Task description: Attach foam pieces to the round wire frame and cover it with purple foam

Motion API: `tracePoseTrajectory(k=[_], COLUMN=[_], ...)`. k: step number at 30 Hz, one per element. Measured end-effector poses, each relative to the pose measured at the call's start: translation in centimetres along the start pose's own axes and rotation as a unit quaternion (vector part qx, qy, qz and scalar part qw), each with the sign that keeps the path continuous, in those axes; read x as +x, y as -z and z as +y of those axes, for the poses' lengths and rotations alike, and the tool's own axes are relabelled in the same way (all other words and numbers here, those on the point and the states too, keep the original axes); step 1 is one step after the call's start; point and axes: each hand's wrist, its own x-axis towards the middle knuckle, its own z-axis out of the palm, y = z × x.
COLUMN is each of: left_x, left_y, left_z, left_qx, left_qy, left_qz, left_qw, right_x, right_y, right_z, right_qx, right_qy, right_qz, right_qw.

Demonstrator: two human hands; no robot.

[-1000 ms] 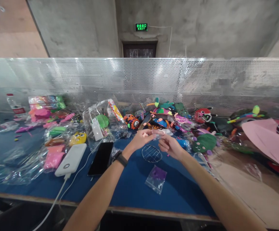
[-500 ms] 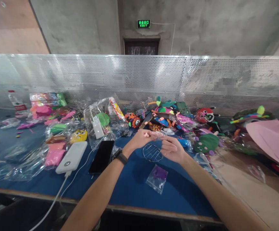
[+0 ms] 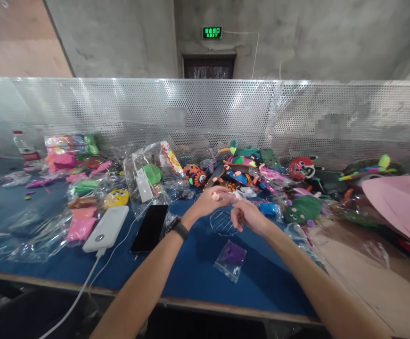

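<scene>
Pinches a small pink piece [image 3: 216, 194] in left hand [image 3: 208, 201], fingertips closed on it, raised just above the table. Curls right hand [image 3: 249, 216] just beside, fingers bent downward; cannot tell whether anything is gripped. Faces a perforated metal screen [image 3: 120, 113] along the far edge of a blue table [image 3: 191, 278]. Behind the hands, a heap of colourful clay figures [image 3: 254, 172]; to the left, a white power bank [image 3: 106, 228] beside a black phone [image 3: 150, 228]. Directly below the hands, a round wire mesh [image 3: 221, 225] lying flat; nearer, a small clear bag of purple clay [image 3: 231, 256]. On the left wrist, a black wristband [image 3: 179, 230].
</scene>
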Motion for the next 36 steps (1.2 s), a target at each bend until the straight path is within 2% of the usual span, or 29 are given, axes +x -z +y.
tracePoseTrajectory(k=[3, 7, 10, 12, 16, 21, 30, 36], left_x=[0.0, 0.1, 0.1, 0.1, 0.0, -0.3, -0.1, 0.0], left_y=[0.1, -0.1, -0.3, -0.4, -0.2, 0.1, 0.3, 0.3], left_z=[-0.3, -1.2, -1.5, -1.2, -0.3, 0.4, 0.3, -0.2], left_qx=[0.047, 0.113, 0.089, 0.054, -0.016, -0.009, 0.063, 0.062], left_qy=[-0.003, -0.009, -0.004, 0.002, 0.025, 0.071, 0.082, 0.070], left_qz=[0.011, -0.039, -0.088, -0.095, -0.072, -0.032, 0.007, 0.024], left_qw=[0.999, 0.993, 0.992, 0.994, 0.997, 0.997, 0.995, 0.995], right_x=[-0.1, 0.0, 0.2, 0.3, 0.5, 0.4, 0.6, 0.2], right_y=[-0.1, -0.1, 0.1, 0.3, 1.2, 2.1, 2.5, 1.9], right_z=[0.4, 1.0, 1.2, 1.1, 0.5, 0.1, 0.8, 0.3], right_qx=[-0.057, -0.087, -0.082, -0.070, -0.023, 0.025, -0.046, -0.174], right_qy=[0.005, -0.018, -0.032, -0.016, 0.016, 0.011, -0.025, -0.023], right_qz=[-0.008, -0.035, -0.043, -0.031, 0.021, 0.071, 0.047, 0.022], right_qw=[0.998, 0.995, 0.995, 0.997, 0.999, 0.997, 0.998, 0.984])
